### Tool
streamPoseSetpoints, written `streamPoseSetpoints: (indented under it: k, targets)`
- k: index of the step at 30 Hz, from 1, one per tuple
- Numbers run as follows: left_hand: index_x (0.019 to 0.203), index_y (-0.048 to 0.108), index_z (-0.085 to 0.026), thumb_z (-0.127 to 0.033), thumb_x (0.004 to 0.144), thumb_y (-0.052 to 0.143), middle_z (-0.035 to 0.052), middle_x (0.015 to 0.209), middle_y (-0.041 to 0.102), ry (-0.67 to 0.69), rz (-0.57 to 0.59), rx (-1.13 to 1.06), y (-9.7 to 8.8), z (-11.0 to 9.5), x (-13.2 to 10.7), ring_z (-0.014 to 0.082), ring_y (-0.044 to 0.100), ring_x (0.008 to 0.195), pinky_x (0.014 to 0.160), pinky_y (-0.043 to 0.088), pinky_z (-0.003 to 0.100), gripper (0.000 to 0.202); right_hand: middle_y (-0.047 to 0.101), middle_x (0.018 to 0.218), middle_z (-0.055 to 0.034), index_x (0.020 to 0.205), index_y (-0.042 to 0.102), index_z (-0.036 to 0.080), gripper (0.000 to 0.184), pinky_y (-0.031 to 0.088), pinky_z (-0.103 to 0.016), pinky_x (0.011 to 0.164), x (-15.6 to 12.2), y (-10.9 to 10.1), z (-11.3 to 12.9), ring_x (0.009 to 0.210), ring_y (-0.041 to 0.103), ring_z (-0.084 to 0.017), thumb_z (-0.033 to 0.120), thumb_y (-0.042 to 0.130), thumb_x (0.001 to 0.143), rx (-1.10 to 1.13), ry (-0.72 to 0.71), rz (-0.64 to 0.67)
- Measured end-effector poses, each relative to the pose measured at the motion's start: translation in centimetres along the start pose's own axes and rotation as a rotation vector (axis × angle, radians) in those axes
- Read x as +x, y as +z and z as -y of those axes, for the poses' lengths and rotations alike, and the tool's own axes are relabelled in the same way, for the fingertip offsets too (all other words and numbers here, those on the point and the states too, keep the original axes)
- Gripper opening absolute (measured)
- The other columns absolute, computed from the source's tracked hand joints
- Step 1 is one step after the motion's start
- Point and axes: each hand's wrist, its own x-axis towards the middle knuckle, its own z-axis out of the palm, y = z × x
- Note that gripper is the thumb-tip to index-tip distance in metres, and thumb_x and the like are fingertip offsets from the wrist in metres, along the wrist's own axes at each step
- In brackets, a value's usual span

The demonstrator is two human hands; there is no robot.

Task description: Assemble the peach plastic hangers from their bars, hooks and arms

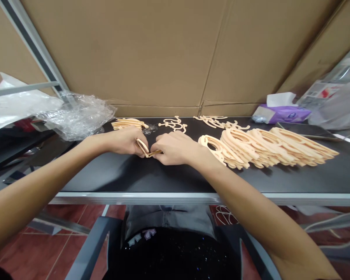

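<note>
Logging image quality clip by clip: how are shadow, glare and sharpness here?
Head view: a soft shadow darkens the black table below the left hand; head view: crinkled clear plastic at left catches bright glints; head view: the plastic bag at far right looks smeared, while the stacked pale pieces keep readable outlines.

I'm on one feed here, a head cam perched above the wearer's lap (169, 221), looking forward and kinda steeply down at the table (169, 181). It's pretty close in: the left hand (127, 140) and right hand (176, 147) land near mid-frame, cardboard wall (134, 50) filling the top.
</note>
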Motion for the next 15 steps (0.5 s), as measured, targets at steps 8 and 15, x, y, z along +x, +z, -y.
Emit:
streamPoseSetpoints:
  k: [8, 15]
  targets:
    - [0.081, 0.080, -0.025, -0.022, 0.077, 0.069, -0.0020, 0.074, 0.077, 0.009, 0.020, -0.012, -0.16, 0.13, 0.11, 0.0138, 0.068, 0.061, 0.055, 0.048, 0.019, 0.013, 0.075, 0.099, -0.0100, 0.103, 0.079, 0.024, 0.030, 0.039, -0.031, 0.067, 0.03, 0.14, -0.07, 0.086, 0.068, -0.024, 0.031, 0.054, 0.089, -0.023, 0.006, -0.033]
    - [0.080, 0.080, -0.025, -0.029, 0.078, 0.071, -0.0001, 0.072, 0.076, 0.001, -0.096, 0.030, 0.63, 0.48, -0.43, 0.0142, 0.067, 0.060, 0.059, 0.049, 0.021, 0.010, 0.075, 0.102, -0.0089, 0.107, 0.079, 0.026, 0.031, 0.038, -0.031, 0.067, 0.31, 0.60, -0.40, 0.088, 0.069, -0.023, 0.037, 0.053, 0.094, -0.019, -0.009, -0.048]
